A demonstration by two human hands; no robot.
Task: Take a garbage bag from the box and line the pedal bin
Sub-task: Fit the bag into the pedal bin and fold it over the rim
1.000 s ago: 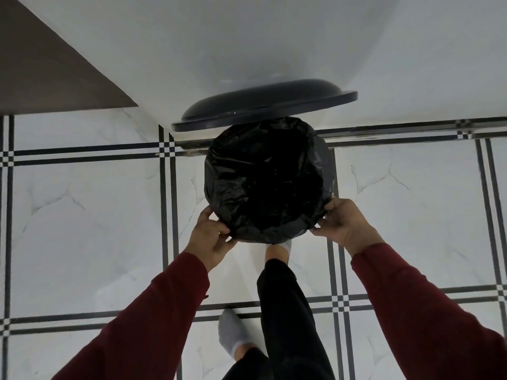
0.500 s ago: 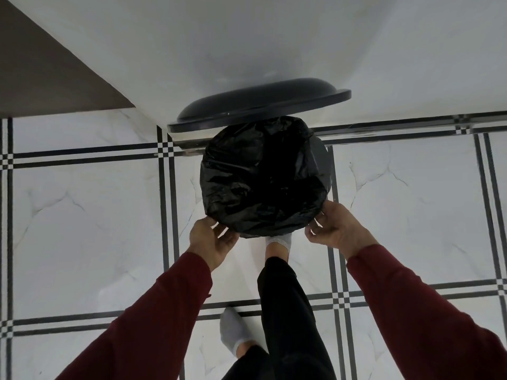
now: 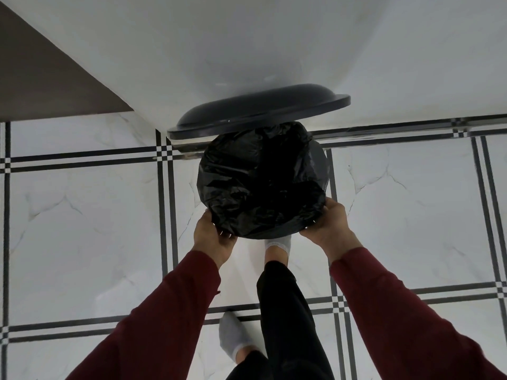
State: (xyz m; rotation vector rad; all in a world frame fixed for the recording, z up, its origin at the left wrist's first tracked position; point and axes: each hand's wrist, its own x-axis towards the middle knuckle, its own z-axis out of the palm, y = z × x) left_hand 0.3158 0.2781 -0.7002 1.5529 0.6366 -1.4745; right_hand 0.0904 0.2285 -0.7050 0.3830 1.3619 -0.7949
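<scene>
A black garbage bag [image 3: 260, 182] covers the round mouth of the pedal bin, its crinkled plastic folded over the rim all around. The bin's dark lid [image 3: 258, 111] stands raised behind it against the white wall. My left hand [image 3: 212, 238] grips the bag's edge at the bin's near left side. My right hand [image 3: 327, 226] grips the bag's edge at the near right side. The bin's body is hidden under the bag. My right foot [image 3: 278, 244] in a grey sock sits at the bin's front, where the pedal is out of sight.
White marble floor tiles [image 3: 82, 229] with black line borders lie all around. A white wall [image 3: 247, 37] rises behind the bin, with a brown panel [image 3: 41, 86] at the left. My left foot [image 3: 233, 335] stands back on the floor.
Both hands have shifted slightly along the bag's near edge, tucking it down over the rim. The lid stays raised.
</scene>
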